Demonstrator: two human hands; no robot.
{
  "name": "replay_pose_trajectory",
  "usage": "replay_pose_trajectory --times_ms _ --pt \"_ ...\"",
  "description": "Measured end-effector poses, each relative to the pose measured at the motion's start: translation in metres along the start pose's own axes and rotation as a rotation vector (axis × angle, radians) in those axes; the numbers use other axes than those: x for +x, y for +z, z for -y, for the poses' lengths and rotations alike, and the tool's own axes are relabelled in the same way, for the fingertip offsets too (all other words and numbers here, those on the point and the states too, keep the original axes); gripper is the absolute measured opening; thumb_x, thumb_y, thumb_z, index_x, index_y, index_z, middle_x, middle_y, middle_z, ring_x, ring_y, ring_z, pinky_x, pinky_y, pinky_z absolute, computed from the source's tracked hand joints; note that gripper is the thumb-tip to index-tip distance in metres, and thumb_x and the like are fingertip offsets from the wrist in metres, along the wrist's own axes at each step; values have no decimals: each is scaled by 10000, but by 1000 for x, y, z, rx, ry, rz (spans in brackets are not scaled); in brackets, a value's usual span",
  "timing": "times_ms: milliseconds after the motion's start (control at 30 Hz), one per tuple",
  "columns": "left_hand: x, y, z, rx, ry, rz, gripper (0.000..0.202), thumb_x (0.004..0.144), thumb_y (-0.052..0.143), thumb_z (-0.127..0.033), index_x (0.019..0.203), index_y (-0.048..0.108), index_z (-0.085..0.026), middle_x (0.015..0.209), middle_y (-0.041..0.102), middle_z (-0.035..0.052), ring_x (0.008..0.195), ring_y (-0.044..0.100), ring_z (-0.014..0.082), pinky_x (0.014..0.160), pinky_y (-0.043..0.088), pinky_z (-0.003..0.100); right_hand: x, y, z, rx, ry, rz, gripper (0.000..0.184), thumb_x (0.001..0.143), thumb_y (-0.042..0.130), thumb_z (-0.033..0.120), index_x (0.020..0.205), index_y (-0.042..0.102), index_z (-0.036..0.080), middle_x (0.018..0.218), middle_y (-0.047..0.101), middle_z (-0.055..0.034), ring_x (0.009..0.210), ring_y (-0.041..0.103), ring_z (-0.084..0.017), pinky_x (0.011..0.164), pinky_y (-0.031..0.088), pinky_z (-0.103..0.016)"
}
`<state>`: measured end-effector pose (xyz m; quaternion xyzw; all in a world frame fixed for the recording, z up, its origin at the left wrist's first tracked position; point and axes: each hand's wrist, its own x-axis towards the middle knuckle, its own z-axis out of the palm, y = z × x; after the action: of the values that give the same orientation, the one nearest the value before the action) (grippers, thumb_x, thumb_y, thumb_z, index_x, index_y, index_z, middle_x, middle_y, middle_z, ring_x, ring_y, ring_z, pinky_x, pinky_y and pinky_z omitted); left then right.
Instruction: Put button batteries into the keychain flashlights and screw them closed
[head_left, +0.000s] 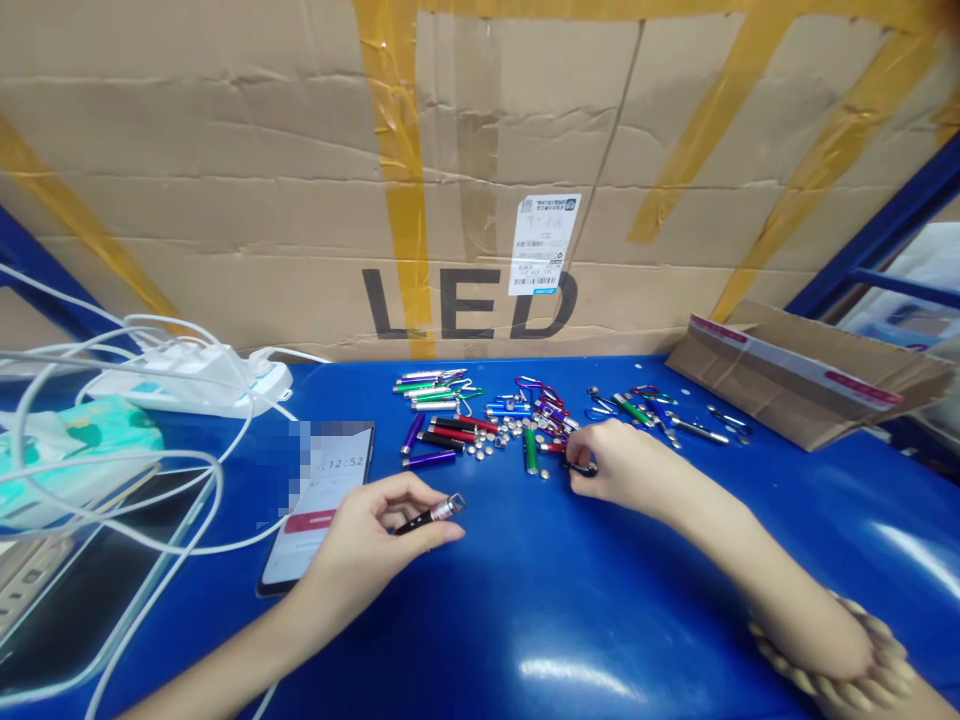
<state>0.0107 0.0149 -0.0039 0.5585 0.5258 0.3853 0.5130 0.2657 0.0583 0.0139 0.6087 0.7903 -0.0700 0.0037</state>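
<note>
My left hand [379, 535] pinches a small black keychain flashlight [433, 514] with a silver tip, held just above the blue table [570, 610]. My right hand [616, 462] is closed on a small dark part at the near edge of a pile of little flashlights [480, 415] in green, red, purple, blue and silver. Several silver button cells [501, 436] lie scattered among them. More flashlights and key clips [660, 412] lie to the right of my right hand.
A phone [319, 505] showing a timer lies left of my left hand. White cables and a power strip [191, 380] sit at the back left by a teal packet [82, 440]. A cardboard sheet marked LED [465, 170] stands behind; a flattened box [806, 375] lies at right.
</note>
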Motion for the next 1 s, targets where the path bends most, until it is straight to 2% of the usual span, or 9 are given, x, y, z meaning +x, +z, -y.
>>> replay_pose_trajectory --times_ms 100,267,333,433,533,633,700,800,1000 --pt "-2 1 -1 12 24 -33 260 521 771 -215 574 523 -155 576 603 -34 509 540 84 516 451 177 2 0 -4 -29 -35 -31 171 687 534 131 758 685 167 733 679 -71 642 622 -182 571 415 -249" --pt "-5 3 0 62 76 -40 316 553 760 -241 553 454 -159 558 583 -39 434 453 53 418 365 153 0 -6 -5 25 -42 -40 132 700 556 127 743 676 166 693 680 -51 584 604 -158 534 415 -244" --pt "-7 3 0 58 70 -10 307 583 748 -253 577 456 -161 584 589 -33 463 475 60 442 376 157 -3 -10 -1 177 -91 -63 91 704 564 142 728 652 156 663 667 -37 569 599 -138 534 436 -233" --pt "-8 2 -1 19 24 109 213 708 656 -311 709 493 -173 603 592 -22 519 512 91 463 391 174 -8 -13 12 584 -172 -75 91 738 582 237 744 620 155 663 656 -29 589 607 -124 550 482 -227" --pt "-10 2 -3 -37 -5 239 224 875 404 -410 818 435 -196 631 595 -11 486 474 98 412 339 186 -13 -11 30 1071 -151 45 217 741 620 335 851 586 151 704 667 -41 590 623 -126 554 528 -249" --pt "-14 2 -3 3 19 242 314 932 225 -431 766 368 -206 635 524 -29 501 405 91 446 307 205 -17 -5 44 1360 -111 190 318 722 667 334 962 569 149 720 666 -32 598 634 -119 536 541 -236" --pt "-15 3 -3 47 43 231 286 934 250 -409 752 343 -209 610 427 -53 530 359 95 490 304 214 -18 0 51 1426 -98 258 348 718 681 331 999 583 150 728 654 -20 570 629 -108 485 526 -211" --pt "-17 3 -3 86 65 220 223 880 423 -358 745 317 -215 635 342 -67 559 319 97 522 304 219 -18 7 56 1491 -61 336 337 713 688 346 977 628 145 740 641 -12 528 613 -87 459 503 -194" --pt "-16 5 -4 72 64 217 241 790 532 -260 730 302 -217 673 399 -62 601 379 101 593 348 246 -19 17 63 1635 30 447 265 722 681 375 815 660 128 641 610 17 448 504 -24 454 406 -156"
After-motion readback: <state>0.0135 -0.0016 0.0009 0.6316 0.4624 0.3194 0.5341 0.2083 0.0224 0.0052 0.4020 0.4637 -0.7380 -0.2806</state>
